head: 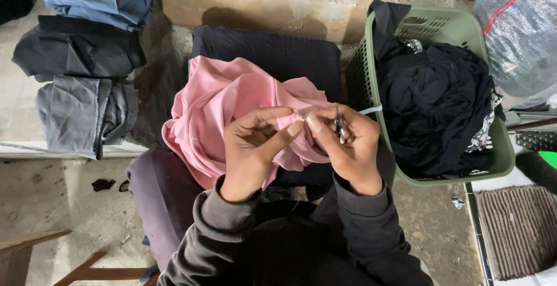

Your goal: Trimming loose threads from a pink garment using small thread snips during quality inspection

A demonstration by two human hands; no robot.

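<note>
Here the left hand [253, 147] pinches a fold of the pink garment [226, 103]. The right hand [346, 147] grips small metal snips [340, 128] beside the green basket [371, 71].

- The left hand [253, 149] is raised near the chest, fingers curled, thumb and forefinger pinched together.
- The right hand [347, 147] sits just beside it, fingertips meeting the left's, fist loosely closed.
</note>
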